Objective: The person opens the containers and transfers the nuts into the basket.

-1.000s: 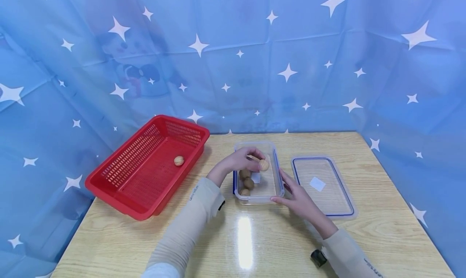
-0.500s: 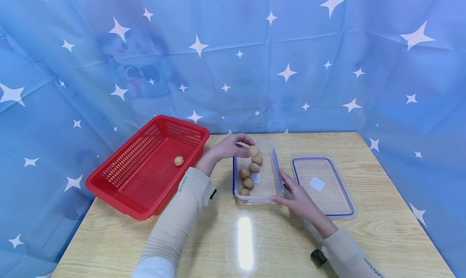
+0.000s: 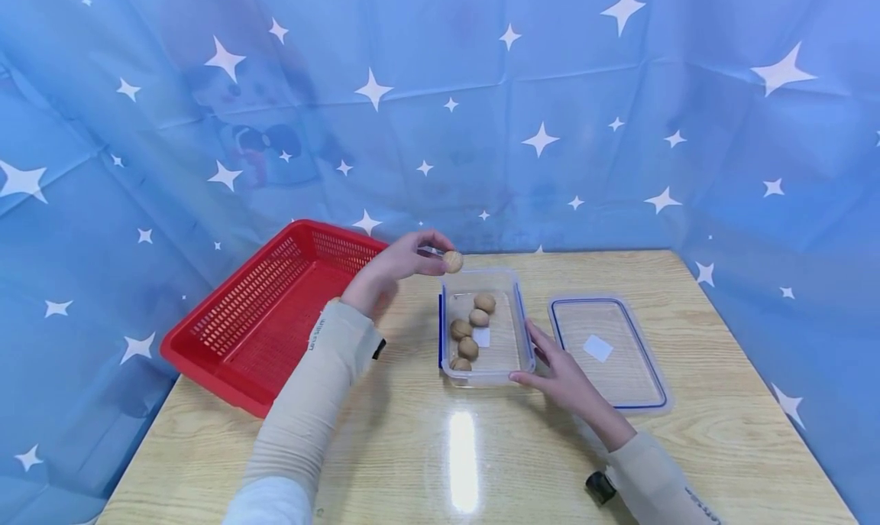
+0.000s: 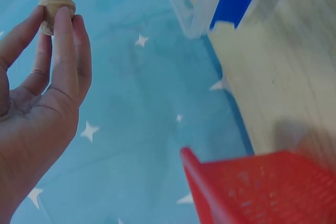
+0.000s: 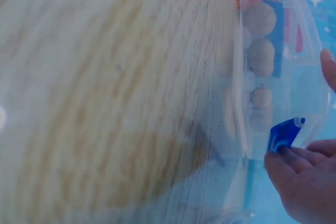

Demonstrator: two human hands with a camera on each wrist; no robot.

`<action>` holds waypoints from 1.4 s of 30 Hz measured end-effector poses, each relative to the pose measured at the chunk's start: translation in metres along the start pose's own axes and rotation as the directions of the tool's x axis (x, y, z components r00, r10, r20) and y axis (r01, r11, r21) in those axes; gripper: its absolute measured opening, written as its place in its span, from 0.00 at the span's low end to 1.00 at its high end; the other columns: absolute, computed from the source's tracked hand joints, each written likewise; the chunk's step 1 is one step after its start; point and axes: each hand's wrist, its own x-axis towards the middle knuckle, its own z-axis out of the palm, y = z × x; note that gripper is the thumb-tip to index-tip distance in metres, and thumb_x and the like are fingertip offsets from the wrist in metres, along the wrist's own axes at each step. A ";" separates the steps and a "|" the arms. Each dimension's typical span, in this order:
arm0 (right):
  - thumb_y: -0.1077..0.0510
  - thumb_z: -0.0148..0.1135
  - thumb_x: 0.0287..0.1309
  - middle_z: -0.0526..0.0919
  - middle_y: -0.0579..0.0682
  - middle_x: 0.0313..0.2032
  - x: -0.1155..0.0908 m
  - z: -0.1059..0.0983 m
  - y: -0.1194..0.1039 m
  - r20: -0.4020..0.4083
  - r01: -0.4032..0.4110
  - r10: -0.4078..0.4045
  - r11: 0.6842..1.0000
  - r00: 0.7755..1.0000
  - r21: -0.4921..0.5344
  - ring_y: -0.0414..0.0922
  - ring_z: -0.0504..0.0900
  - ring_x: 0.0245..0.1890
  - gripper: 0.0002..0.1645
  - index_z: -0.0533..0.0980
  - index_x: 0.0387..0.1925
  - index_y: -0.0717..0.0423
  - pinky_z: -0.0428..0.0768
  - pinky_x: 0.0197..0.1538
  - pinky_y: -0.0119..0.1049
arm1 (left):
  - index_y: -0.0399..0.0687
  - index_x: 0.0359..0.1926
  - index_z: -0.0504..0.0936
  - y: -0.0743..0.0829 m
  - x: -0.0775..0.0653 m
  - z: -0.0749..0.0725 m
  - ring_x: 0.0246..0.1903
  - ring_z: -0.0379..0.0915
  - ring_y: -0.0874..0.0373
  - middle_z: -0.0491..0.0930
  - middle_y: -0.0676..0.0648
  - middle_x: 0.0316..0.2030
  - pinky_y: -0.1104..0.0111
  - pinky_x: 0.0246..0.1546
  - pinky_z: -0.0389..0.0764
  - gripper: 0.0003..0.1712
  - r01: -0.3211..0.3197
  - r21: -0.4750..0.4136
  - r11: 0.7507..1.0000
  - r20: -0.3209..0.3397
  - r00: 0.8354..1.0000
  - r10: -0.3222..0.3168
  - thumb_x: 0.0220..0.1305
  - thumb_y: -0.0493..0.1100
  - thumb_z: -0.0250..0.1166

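Note:
My left hand (image 3: 402, 261) pinches a walnut (image 3: 453, 262) between thumb and fingertips, above the far left corner of a clear plastic food container (image 3: 484, 377). In the left wrist view, the walnut (image 4: 56, 10) sits at the tips of the fingers. Several walnuts (image 3: 468, 348) lie inside the container, mostly along its left half. My right hand (image 3: 567, 376) holds the container's near right corner, thumb at the front and fingers along the right side. In the right wrist view, its fingers are at a blue latch (image 5: 286, 132).
A red plastic basket (image 3: 254, 364) stands at the left; my left forearm covers part of it and nearly hides a walnut inside. The clear lid (image 3: 580, 319) with a blue seal lies right of the container. A blue star-patterned curtain (image 3: 440, 128) hangs behind the table.
My left hand has lifted the walnut from inside the container and moved it up and left, past the rim. The right hand has stayed at the container's corner.

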 end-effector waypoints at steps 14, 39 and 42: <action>0.53 0.70 0.60 0.49 0.70 0.76 0.000 0.000 0.002 -0.004 -0.001 0.001 1.000 1.000 0.006 0.67 0.57 0.73 0.56 0.46 0.77 0.65 0.63 0.70 0.54 | 0.48 0.60 0.74 0.006 -0.030 -0.049 0.60 0.71 0.48 0.72 0.44 0.62 0.51 0.62 0.76 0.24 0.066 0.028 0.997 -0.164 0.985 -0.061 0.64 0.42 0.67; 0.53 0.70 0.60 0.50 0.69 0.76 -0.001 0.000 0.002 -0.005 -0.007 0.007 1.000 1.000 0.004 0.67 0.58 0.73 0.56 0.46 0.78 0.63 0.64 0.70 0.54 | 0.53 0.66 0.70 -0.036 -0.078 -0.101 0.62 0.66 0.49 0.69 0.44 0.64 0.57 0.59 0.78 0.32 0.250 0.013 0.968 -0.357 0.906 -0.229 0.64 0.51 0.69; 0.53 0.70 0.60 0.50 0.68 0.76 -0.001 0.000 0.003 -0.005 -0.008 0.008 1.000 1.000 0.000 0.66 0.58 0.73 0.56 0.46 0.78 0.62 0.64 0.70 0.54 | 0.55 0.67 0.68 -0.044 -0.084 -0.104 0.64 0.65 0.48 0.68 0.44 0.65 0.57 0.58 0.79 0.34 0.289 0.002 0.957 -0.370 0.889 -0.268 0.63 0.52 0.69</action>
